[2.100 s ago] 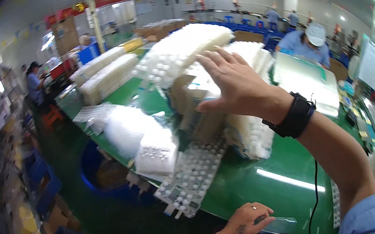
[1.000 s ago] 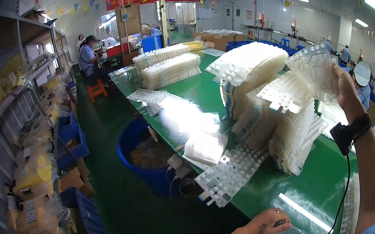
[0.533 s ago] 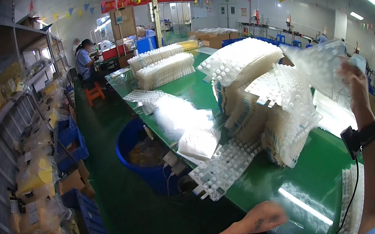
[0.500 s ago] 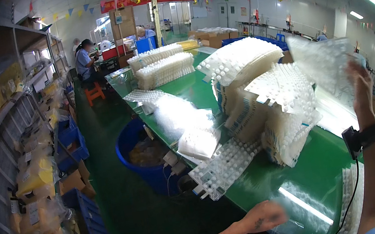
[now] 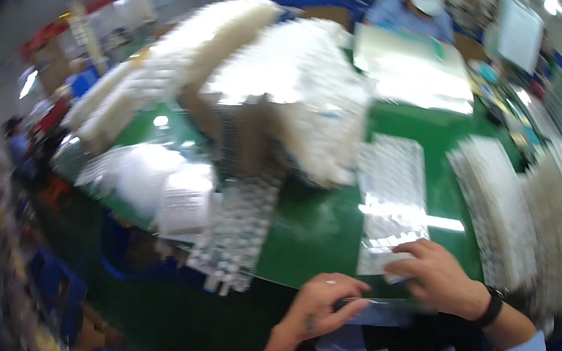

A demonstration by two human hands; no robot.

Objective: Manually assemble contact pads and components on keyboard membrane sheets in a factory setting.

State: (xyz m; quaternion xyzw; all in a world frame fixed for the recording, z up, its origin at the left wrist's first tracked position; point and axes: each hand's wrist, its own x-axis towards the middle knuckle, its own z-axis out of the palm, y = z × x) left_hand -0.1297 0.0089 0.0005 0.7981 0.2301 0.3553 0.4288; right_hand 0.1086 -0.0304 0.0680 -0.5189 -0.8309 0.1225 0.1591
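Observation:
A translucent sheet with rows of raised domes [image 5: 391, 173] lies flat on the green table [image 5: 317, 221] in front of me. At its near end my right hand [image 5: 446, 281] is closed, fingers bent, on a small white piece [image 5: 398, 268]. Blur hides what kind of thing that piece is. To the left, by the table's near edge, my left hand [image 5: 319, 308] has its thumb and fingers drawn together. Something dark shows between them, too blurred to name. Another domed sheet [image 5: 235, 233] hangs slightly over the table edge.
Large stacks of domed sheets [image 5: 314, 105] stand mid-table; further stacks [image 5: 493, 209] stand at the right. Bagged white items [image 5: 186, 197] lie at the left edge, above a blue bin [image 5: 118, 254]. Across the table, a person in a blue top [image 5: 391, 14] is near pale flat sheets [image 5: 413, 65].
My right hand has come down from the raised sheet at the right to the table front. A domed sheet now lies before me. My view has turned right; the left hand is closed near the edge.

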